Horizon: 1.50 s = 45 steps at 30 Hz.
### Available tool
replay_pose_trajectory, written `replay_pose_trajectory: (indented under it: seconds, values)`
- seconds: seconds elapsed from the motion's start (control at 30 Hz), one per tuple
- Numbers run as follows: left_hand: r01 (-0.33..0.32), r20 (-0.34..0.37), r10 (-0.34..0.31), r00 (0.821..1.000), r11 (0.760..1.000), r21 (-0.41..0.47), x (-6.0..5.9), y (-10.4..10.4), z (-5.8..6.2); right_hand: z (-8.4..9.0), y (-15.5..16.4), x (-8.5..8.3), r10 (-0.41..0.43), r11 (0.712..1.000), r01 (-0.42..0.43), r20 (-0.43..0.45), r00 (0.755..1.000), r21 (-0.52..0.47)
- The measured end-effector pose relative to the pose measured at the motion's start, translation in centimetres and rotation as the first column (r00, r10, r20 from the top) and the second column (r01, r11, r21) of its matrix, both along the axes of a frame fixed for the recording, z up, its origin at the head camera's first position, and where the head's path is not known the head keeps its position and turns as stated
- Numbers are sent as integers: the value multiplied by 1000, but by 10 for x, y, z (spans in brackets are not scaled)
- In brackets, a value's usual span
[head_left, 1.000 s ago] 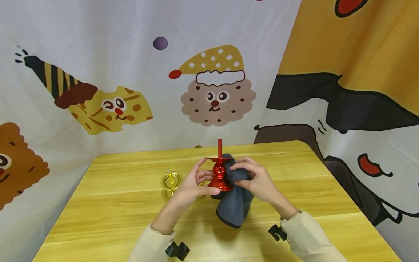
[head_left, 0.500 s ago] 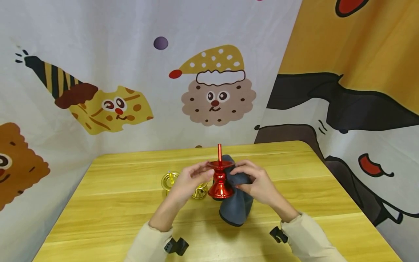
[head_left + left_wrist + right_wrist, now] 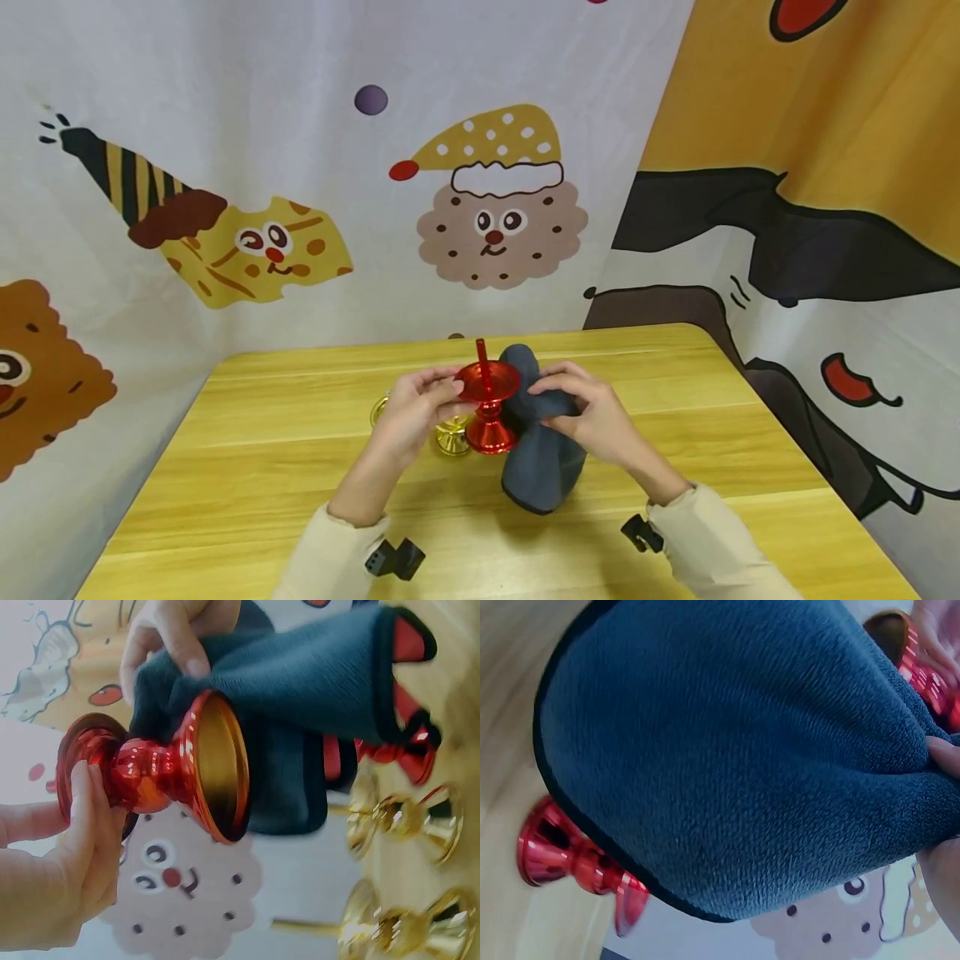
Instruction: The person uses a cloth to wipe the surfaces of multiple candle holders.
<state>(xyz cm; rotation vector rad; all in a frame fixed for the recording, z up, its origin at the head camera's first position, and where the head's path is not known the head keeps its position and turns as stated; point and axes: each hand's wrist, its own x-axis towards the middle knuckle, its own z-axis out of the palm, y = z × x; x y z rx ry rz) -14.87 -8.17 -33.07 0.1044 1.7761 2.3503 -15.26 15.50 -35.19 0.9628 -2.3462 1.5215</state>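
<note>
My left hand (image 3: 408, 412) grips a shiny red candlestick (image 3: 491, 435) by its upper dish, thumb on the rim, and holds it above the table. Its spike points up and tilts slightly left. In the left wrist view, the hollow underside of its flared foot shows. My right hand (image 3: 594, 412) pinches a folded blue-grey cloth (image 3: 543, 471) just right of the candlestick. The cloth hangs in two lobes beside the stem; whether it touches the metal I cannot tell.
Two gold candlesticks (image 3: 401, 930) stand on the wooden table (image 3: 262, 467), partly behind my left hand in the head view. Another red candlestick (image 3: 592, 868) stands on the table behind the cloth. A printed curtain (image 3: 300, 125) hangs behind the table.
My left hand has shifted from the candlestick's foot up to its dish, then carried it slightly left and tipped it so the dish's top shows. My right hand stays nearly still with the cloth.
</note>
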Motion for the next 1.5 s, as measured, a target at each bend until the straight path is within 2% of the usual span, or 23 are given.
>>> replay_pose_trajectory:
  seconds: [0.17,0.37,0.53,0.63,0.83,1.17,1.3,1.43,1.5]
  values:
    - [-57,-17,56,998,997,-55,0,-20,12,15,13,-5,-16,998,17,5,1000,-64]
    - [-117,-62,111,992,989,-94,2,-56,23,34,38,-9,-119,992,117,-23,993,-46]
    - [-194,-90,184,979,974,-120,4,-88,25,50,61,-12,-216,976,215,-44,975,-29]
    - [-249,-93,239,967,962,-112,4,-106,20,56,75,-14,-275,961,276,-30,961,-1]
    - [-331,-36,330,943,931,-151,1,-132,2,59,97,-16,-353,933,353,-7,936,72]
    - [-327,129,359,924,919,-219,-6,-155,-49,43,123,-16,-427,899,416,53,903,139]
    - [-306,154,345,926,924,-230,-7,-161,-67,39,130,-15,-462,878,446,65,885,173]
    - [-280,145,322,935,926,-254,-7,-163,-80,38,136,-14,-499,856,474,90,862,206]
    - [-271,146,315,938,927,-257,-7,-163,-86,37,139,-14,-502,855,475,98,859,209]
